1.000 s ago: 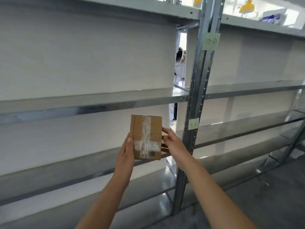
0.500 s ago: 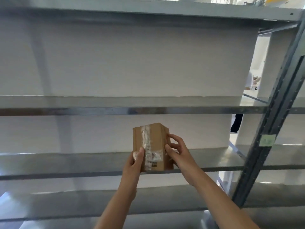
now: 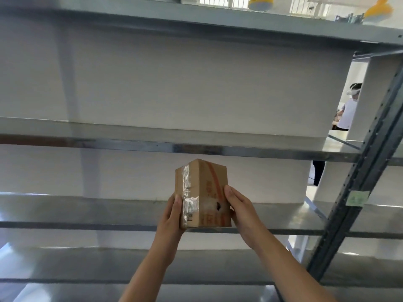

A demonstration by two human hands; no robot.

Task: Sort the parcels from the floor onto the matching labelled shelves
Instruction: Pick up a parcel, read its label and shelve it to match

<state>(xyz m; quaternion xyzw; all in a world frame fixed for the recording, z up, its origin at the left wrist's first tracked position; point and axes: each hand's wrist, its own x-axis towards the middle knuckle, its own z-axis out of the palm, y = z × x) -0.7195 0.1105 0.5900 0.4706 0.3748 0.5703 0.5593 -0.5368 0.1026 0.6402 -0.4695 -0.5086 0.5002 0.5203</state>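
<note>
A small brown cardboard parcel (image 3: 201, 192) with clear tape, a barcode and red print is held upright between both hands in front of a grey metal shelf rack. My left hand (image 3: 173, 216) grips its left side near the bottom. My right hand (image 3: 239, 209) presses against its right side. The parcel's bottom edge is level with the front lip of the middle shelf (image 3: 87, 225). A higher shelf (image 3: 109, 144) runs just above the parcel. A green paper label (image 3: 357, 198) sticks to the upright post (image 3: 359, 186) on the right; its writing is too blurred to read.
Lower shelves (image 3: 65, 280) run below my arms. White panels back the rack. Through a gap at the right a person in a white shirt (image 3: 349, 112) stands beyond the rack. Yellow objects (image 3: 378, 9) sit on the top shelf.
The view has swung left along the rack, so the post now stands at the far right. The parcel has turned in my hands, showing its red-printed side.
</note>
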